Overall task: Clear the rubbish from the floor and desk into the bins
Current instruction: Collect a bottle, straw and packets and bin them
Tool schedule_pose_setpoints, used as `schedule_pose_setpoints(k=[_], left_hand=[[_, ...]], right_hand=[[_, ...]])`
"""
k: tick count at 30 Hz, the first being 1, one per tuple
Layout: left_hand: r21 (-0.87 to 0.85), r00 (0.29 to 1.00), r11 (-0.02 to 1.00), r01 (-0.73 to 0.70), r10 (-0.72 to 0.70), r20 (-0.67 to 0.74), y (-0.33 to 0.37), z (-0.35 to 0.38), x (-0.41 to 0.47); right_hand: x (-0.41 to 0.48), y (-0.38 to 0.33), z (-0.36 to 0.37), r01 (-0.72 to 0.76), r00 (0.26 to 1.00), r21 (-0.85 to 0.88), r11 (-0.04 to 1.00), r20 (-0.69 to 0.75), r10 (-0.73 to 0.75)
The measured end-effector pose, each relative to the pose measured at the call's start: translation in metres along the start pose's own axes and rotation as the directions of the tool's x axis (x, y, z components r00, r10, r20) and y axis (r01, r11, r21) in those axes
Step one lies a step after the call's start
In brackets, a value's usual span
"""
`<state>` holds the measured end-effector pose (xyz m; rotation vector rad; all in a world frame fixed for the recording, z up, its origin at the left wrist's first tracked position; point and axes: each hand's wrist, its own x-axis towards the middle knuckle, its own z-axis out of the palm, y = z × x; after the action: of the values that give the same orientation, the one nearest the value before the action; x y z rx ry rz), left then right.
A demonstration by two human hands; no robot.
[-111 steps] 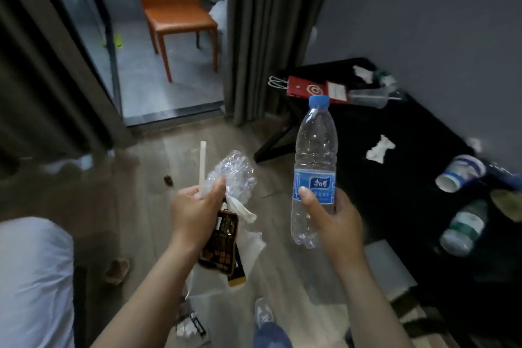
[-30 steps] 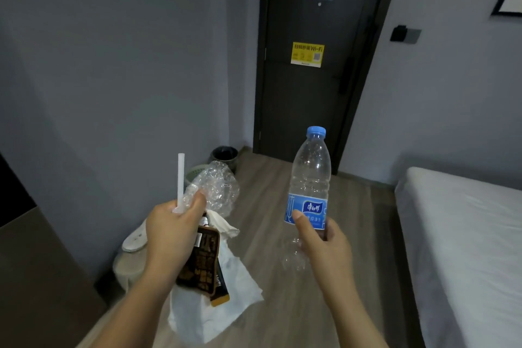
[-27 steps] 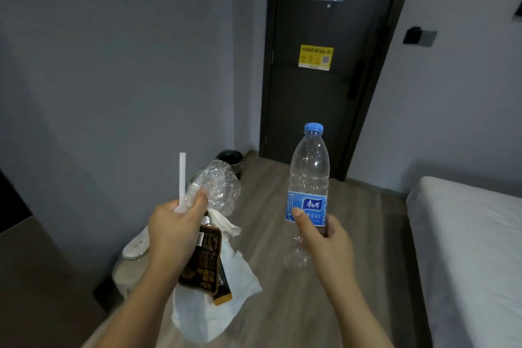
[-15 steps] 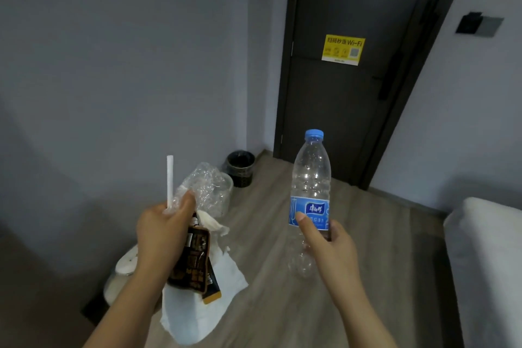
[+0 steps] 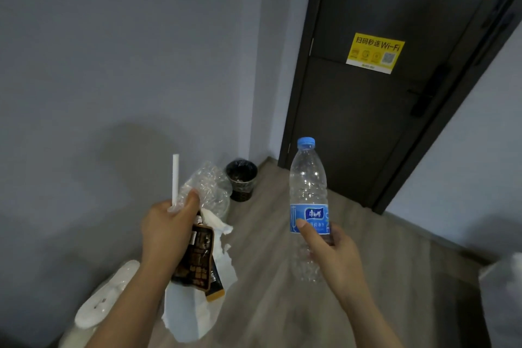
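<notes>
My left hand (image 5: 166, 232) grips a bundle of rubbish: a white straw (image 5: 175, 178) standing up, a crumpled clear plastic bottle (image 5: 209, 189), a dark brown snack wrapper (image 5: 197, 263) and white tissue paper (image 5: 195, 316) hanging below. My right hand (image 5: 336, 257) holds an upright clear water bottle (image 5: 308, 195) with a blue cap and blue label. A small black bin (image 5: 242, 180) with a dark liner stands on the wooden floor in the corner by the door, ahead of both hands.
A dark door (image 5: 381, 87) with a yellow Wi-Fi sticker (image 5: 375, 52) is ahead on the right. A grey wall (image 5: 113, 65) runs along the left. A white rounded object (image 5: 104, 297) sits low at the left. A white bed edge (image 5: 502, 291) shows at the lower right.
The view has swung from the desk and curtain side to the door corner and drawn closer to the black bin. Both hands hold the same rubbish as before.
</notes>
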<state>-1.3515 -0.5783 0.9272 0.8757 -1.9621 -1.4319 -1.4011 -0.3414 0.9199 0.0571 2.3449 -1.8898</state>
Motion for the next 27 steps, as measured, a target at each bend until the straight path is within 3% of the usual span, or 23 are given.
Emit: schedule_pose_setpoints(k=[12,18,22,27], left_hand=[[0.136,0.986,0.990,0.043,-0.020,-0.165,0.024,0.152,0.131],[0.145,0.958,0.982,0.120,-0.076,-0.278,0.014,0.181,0.173],[0.132,0.933,0.970,0.204,-0.151,-0.327,0.001,0.191,0.201],[0.159,0.925,0.964,0.211,-0.144,-0.352,-0.019,0.193,0.253]], right_hand=[[0.253,-0.014,-0.006,0.033,0.982,-0.115,0.993,0.188,-0.011],[0.345,-0.019,0.015,0.048,0.939,-0.162,0.986,0.343,0.010],[0.389,-0.005,0.039,0.033,0.920,-0.238,0.971,0.387,0.063],[0.438,0.000,0.084,0.050,0.900,-0.306,0.951,0.427,0.090]])
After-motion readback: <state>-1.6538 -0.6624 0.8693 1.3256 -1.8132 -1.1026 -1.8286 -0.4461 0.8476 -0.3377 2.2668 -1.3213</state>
